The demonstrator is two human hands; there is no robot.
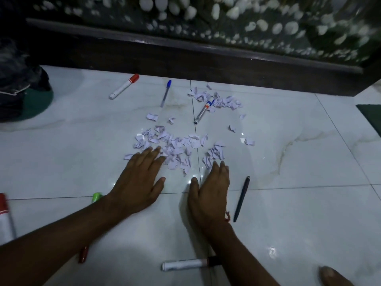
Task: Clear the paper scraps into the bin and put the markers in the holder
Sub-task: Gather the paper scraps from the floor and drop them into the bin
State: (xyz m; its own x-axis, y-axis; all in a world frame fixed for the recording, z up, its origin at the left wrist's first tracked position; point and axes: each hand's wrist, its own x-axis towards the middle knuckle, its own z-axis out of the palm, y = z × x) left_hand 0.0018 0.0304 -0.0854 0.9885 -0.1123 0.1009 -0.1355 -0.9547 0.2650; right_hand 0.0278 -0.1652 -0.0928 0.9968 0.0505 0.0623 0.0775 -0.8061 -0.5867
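Observation:
Torn white paper scraps point(177, 145) lie scattered on the glossy tiled floor point(288, 203), with a second cluster point(218, 100) farther back. My left hand point(138, 182) lies flat, fingers apart, at the near left edge of the main pile. My right hand point(210, 193) is flat beside it, fingertips touching scraps. Neither holds anything. Markers lie about: a red-capped one point(123, 86), a blue-and-red one point(204, 110) among the far scraps, a black-capped one point(185, 264) near me. A blue pen point(166, 92) and a dark pen point(241, 199) also lie on the floor.
A dark wooden ledge point(185, 56) runs along the back below a pebble-filled glass panel. A dark bin with a bag point(18, 85) stands at far left. A green highlighter point(96, 197), a red pen point(83, 254) and a red-and-white container point(5, 219) sit by my left arm.

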